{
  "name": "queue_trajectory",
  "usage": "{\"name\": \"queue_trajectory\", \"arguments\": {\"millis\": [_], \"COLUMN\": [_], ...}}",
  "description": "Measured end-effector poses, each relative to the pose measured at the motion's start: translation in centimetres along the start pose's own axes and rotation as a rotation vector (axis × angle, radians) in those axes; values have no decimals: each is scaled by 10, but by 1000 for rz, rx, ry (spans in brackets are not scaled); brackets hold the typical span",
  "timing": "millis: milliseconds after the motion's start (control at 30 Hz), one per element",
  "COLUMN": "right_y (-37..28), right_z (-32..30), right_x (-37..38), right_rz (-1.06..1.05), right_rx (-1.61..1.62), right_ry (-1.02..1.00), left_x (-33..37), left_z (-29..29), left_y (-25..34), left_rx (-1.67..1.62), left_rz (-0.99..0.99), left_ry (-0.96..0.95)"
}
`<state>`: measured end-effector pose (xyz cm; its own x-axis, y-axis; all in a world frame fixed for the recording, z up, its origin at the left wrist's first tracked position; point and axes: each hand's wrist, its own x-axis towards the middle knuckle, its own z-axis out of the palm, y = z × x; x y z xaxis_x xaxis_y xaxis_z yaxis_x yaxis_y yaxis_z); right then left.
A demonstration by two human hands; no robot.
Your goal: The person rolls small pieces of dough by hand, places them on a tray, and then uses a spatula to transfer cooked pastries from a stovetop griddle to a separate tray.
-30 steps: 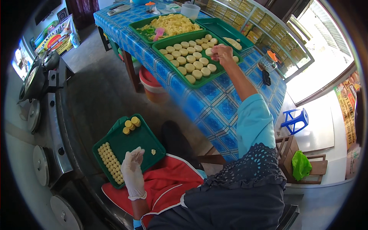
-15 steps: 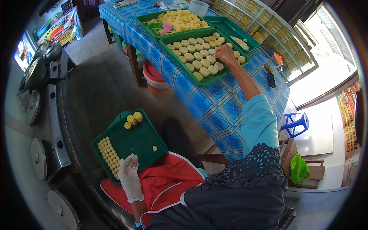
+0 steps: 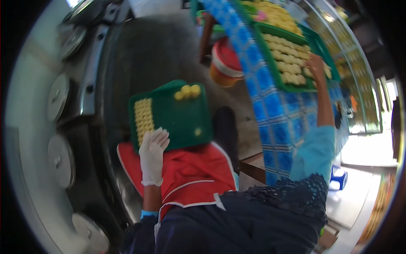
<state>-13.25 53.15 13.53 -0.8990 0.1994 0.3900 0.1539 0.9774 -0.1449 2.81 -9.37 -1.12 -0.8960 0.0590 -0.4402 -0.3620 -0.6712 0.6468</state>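
Observation:
My left hand (image 3: 152,158), in a white glove, lies palm up with straight fingers and holds nothing. It is over the near edge of a green tray (image 3: 177,118) by my lap. Small pale dough balls (image 3: 144,120) line that tray's left side; a few larger yellow rounds (image 3: 187,91) stand at its far right, and a small dough bit (image 3: 198,132) lies near its right edge. My bare right hand (image 3: 315,67) reaches to a second green tray (image 3: 269,57) holding rows of flattened dough rounds (image 3: 289,55). Its fingers look curled among the rounds; blur hides what they hold.
A table with a blue checked cloth (image 3: 277,137) bears the second tray, a heap of yellow dough (image 3: 277,15) and another green tray (image 3: 315,40). Below stands a red-lidded bucket (image 3: 225,63). Along the left runs a dark stove counter with round metal lids (image 3: 59,161).
The view has swung, so the table now shows farther right and higher, and the lap tray nearer the middle. My left hand stays open by the lap tray; my right remains at the rounds.

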Motion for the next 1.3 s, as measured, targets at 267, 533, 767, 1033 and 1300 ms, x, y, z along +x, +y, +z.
{"name": "queue_trajectory", "arguments": {"millis": [267, 533, 767, 1033, 1300], "right_y": [-310, -454, -494, -405, -399], "right_z": [15, 233, 276, 275, 248], "right_x": [-87, -260, -297, -287, -256], "right_rz": [-572, -922, -512, -492, -716], "right_rx": [744, 625, 785, 458, 245], "right_ry": [-393, -677, -408, -217, -290], "left_x": [4, -14, -16, 45, 69], "left_z": [-70, -90, -116, -70, -56], "left_y": [32, 30, 22, -43, -87], "left_rx": [-61, -157, -100, 1636, 1943], "left_rz": [177, 210, 190, 579, 629], "left_ry": [284, 366, 451, -53, -44]}}
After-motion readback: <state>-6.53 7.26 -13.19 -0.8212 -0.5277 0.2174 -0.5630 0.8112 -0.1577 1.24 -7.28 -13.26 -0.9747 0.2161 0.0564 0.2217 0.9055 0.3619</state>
